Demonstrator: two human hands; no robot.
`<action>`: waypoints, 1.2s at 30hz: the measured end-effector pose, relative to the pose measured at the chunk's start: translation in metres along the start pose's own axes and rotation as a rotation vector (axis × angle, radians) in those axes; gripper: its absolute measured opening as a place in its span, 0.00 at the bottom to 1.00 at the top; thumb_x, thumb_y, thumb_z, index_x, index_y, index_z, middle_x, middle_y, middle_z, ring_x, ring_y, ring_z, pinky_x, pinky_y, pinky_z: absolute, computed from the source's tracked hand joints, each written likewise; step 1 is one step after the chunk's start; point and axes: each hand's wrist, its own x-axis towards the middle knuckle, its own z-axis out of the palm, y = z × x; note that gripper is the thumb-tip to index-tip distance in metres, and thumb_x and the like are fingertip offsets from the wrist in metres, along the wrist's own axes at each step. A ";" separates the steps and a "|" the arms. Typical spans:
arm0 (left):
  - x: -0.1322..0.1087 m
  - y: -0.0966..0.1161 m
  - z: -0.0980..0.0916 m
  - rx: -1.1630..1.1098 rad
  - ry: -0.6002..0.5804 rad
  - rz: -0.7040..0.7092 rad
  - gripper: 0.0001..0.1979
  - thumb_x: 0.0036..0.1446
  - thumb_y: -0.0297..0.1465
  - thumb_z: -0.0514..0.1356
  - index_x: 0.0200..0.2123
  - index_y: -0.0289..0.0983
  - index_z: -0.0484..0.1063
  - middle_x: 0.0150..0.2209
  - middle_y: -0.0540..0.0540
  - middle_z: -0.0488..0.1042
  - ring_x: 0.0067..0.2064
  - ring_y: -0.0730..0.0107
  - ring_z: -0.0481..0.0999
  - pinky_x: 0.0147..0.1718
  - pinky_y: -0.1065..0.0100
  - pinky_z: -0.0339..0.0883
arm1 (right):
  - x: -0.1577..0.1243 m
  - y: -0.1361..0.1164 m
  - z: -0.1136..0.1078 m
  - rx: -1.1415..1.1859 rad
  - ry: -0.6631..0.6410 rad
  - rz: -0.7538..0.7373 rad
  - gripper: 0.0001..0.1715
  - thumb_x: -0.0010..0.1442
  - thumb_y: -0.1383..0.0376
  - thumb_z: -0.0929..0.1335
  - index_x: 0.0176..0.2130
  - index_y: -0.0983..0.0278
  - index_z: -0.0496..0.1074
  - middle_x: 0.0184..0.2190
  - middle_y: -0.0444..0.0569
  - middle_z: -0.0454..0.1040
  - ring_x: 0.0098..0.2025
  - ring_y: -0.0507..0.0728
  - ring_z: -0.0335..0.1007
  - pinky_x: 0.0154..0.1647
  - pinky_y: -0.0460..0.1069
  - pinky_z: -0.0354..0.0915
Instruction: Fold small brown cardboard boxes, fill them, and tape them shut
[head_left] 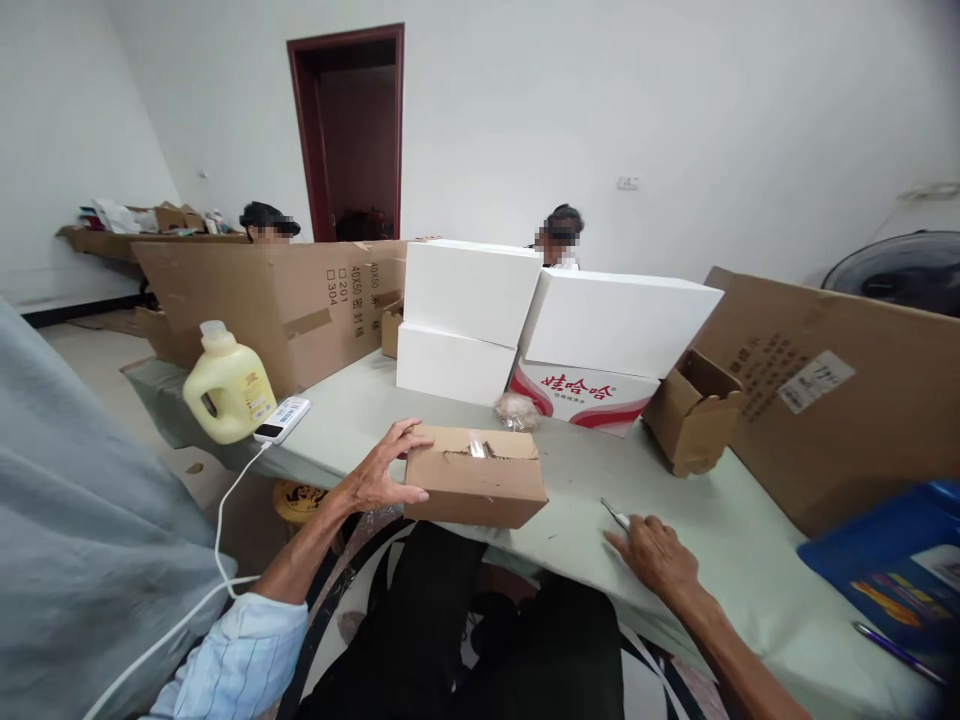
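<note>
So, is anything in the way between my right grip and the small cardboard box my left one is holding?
Only the slim tool at your right grip, its tip jutting out on the box's side. Past that, nothing visible stands before the small cardboard box.

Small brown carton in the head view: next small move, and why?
Probably bring the slim tool to the clear tape on the small brown carton: the tape lies where its top is torn, the left hand grips one end, and the right hand is at the tool. Whether that's a blade is unclear.
</note>
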 end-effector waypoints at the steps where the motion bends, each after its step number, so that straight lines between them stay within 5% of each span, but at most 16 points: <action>1: -0.001 -0.001 0.001 -0.001 0.017 0.002 0.37 0.50 0.36 0.76 0.63 0.45 0.71 0.75 0.37 0.53 0.74 0.40 0.58 0.64 0.47 0.68 | -0.001 0.006 0.008 0.003 -0.024 -0.001 0.17 0.72 0.56 0.65 0.47 0.65 0.76 0.50 0.61 0.76 0.56 0.68 0.75 0.49 0.57 0.70; 5: -0.005 -0.001 0.006 -0.007 0.062 0.007 0.34 0.49 0.35 0.76 0.60 0.44 0.74 0.75 0.36 0.53 0.73 0.39 0.61 0.63 0.47 0.69 | 0.000 0.017 0.023 0.062 -0.011 -0.016 0.15 0.73 0.61 0.61 0.43 0.63 0.76 0.48 0.59 0.78 0.55 0.66 0.74 0.48 0.56 0.68; 9: -0.009 0.003 0.006 -0.021 0.048 0.010 0.33 0.48 0.33 0.77 0.58 0.43 0.76 0.75 0.36 0.52 0.74 0.39 0.59 0.64 0.47 0.69 | 0.006 0.017 0.015 0.222 0.031 0.063 0.18 0.73 0.60 0.58 0.42 0.62 0.74 0.47 0.58 0.80 0.49 0.65 0.77 0.41 0.55 0.68; 12: -0.011 0.007 0.005 -0.024 0.032 0.001 0.32 0.48 0.32 0.77 0.58 0.43 0.76 0.75 0.36 0.52 0.75 0.39 0.58 0.65 0.46 0.67 | 0.005 0.005 -0.015 0.515 0.181 0.053 0.21 0.72 0.56 0.56 0.49 0.61 0.73 0.38 0.54 0.80 0.35 0.61 0.77 0.35 0.53 0.68; 16: -0.012 0.013 0.004 -0.004 0.011 -0.028 0.33 0.48 0.31 0.77 0.58 0.44 0.75 0.76 0.37 0.51 0.75 0.40 0.56 0.67 0.44 0.64 | -0.018 -0.037 -0.088 0.782 0.355 -0.325 0.27 0.73 0.47 0.56 0.50 0.59 0.73 0.29 0.48 0.74 0.31 0.59 0.73 0.33 0.51 0.68; 20: -0.016 0.017 0.003 0.020 -0.009 -0.032 0.33 0.47 0.31 0.77 0.58 0.44 0.76 0.76 0.38 0.50 0.76 0.39 0.54 0.70 0.42 0.60 | -0.046 -0.085 -0.154 0.628 0.241 -0.709 0.23 0.76 0.49 0.58 0.49 0.56 0.75 0.36 0.49 0.80 0.35 0.59 0.75 0.36 0.51 0.67; 23: -0.018 0.018 0.003 0.028 -0.009 -0.028 0.33 0.47 0.31 0.77 0.57 0.43 0.76 0.76 0.38 0.50 0.76 0.39 0.53 0.71 0.41 0.57 | -0.053 -0.108 -0.176 0.414 0.272 -0.827 0.23 0.77 0.52 0.57 0.47 0.56 0.76 0.40 0.50 0.81 0.37 0.59 0.76 0.34 0.51 0.62; 30: -0.019 0.017 0.004 0.034 -0.008 -0.018 0.34 0.47 0.31 0.78 0.58 0.43 0.75 0.75 0.38 0.51 0.76 0.39 0.53 0.72 0.41 0.54 | -0.045 -0.128 -0.183 0.104 0.301 -0.853 0.23 0.78 0.55 0.58 0.40 0.58 0.76 0.37 0.47 0.80 0.32 0.55 0.73 0.27 0.52 0.43; 36: -0.020 0.018 0.004 0.035 -0.007 -0.016 0.33 0.48 0.33 0.77 0.58 0.43 0.75 0.76 0.38 0.50 0.76 0.40 0.53 0.72 0.41 0.55 | -0.041 -0.130 -0.183 0.071 0.342 -0.853 0.24 0.79 0.55 0.58 0.37 0.59 0.75 0.35 0.48 0.79 0.31 0.54 0.72 0.27 0.53 0.41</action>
